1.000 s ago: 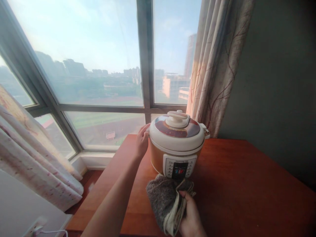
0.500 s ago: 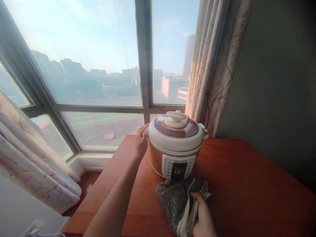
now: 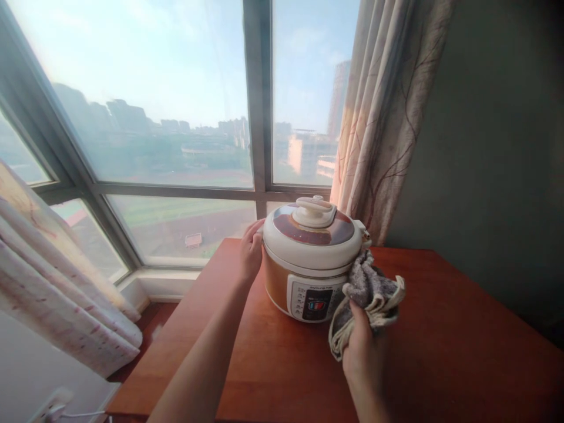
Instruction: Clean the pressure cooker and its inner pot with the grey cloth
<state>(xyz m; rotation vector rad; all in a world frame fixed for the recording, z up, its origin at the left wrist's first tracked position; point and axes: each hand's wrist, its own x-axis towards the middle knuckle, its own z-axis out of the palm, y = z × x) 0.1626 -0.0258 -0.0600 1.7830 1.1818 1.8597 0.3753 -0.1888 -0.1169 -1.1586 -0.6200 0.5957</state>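
Note:
A cream and orange electric pressure cooker (image 3: 308, 258) with a brown-topped lid and a front control panel stands on a reddish wooden table (image 3: 440, 352). My left hand (image 3: 250, 251) rests flat against the cooker's left side, fingers on the lid rim. My right hand (image 3: 363, 346) grips a bunched grey and cream cloth (image 3: 368, 294) and holds it against the cooker's lower right side, off the table.
A large window (image 3: 176, 117) with a dark frame runs behind the table. A patterned curtain (image 3: 383, 117) hangs right of the cooker, another curtain (image 3: 53, 282) at the left. A dark wall (image 3: 497, 147) bounds the right. A wall socket with a plug (image 3: 48, 408) sits low at the left.
My right hand lifted the cloth from the table in front of the cooker and carried it right and up to the cooker's right side. My left hand stayed on the cooker.

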